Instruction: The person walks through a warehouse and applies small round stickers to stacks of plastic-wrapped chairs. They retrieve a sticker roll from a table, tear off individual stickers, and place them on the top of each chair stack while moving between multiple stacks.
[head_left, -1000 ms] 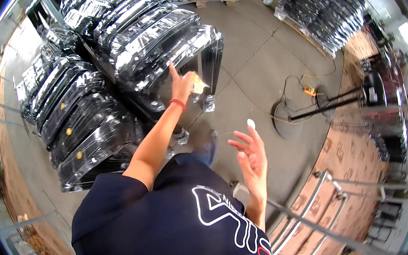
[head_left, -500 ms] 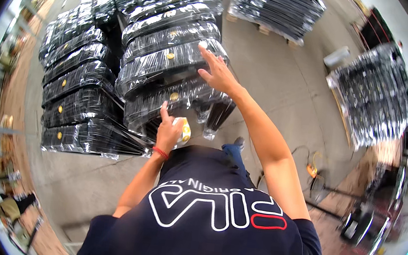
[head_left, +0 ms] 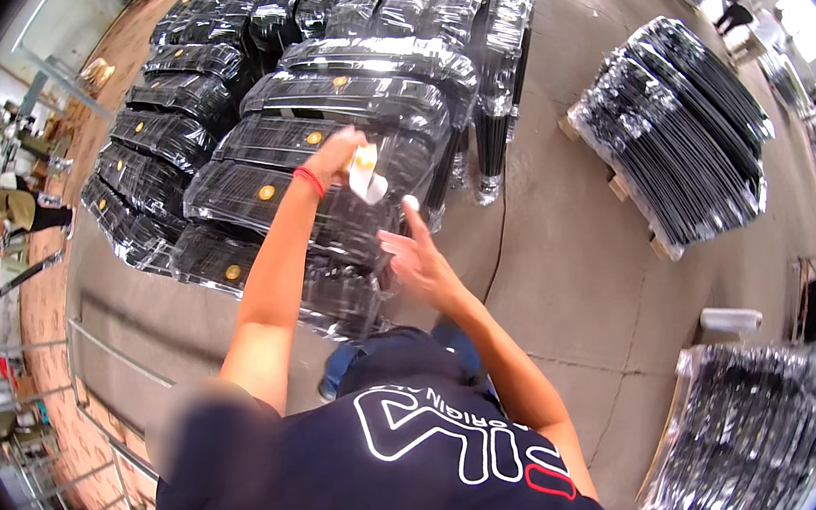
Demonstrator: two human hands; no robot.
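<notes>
The right hand (head_left: pixel 418 256) has drawn back from the stack of black plastic-wrapped panels (head_left: pixel 341 137) and now hovers open-fingered beside it, while the left hand (head_left: pixel 339 154) has risen, gripping a small white-and-yellow sticker roll (head_left: pixel 367 172) over the stack's front bundles.

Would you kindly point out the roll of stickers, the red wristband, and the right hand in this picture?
roll of stickers (head_left: pixel 365 172), head view, on the pale strip below the fingers of the left hand.
red wristband (head_left: pixel 310 180), head view, on the band across the left wrist.
right hand (head_left: pixel 415 256), head view, on the palm.
</notes>
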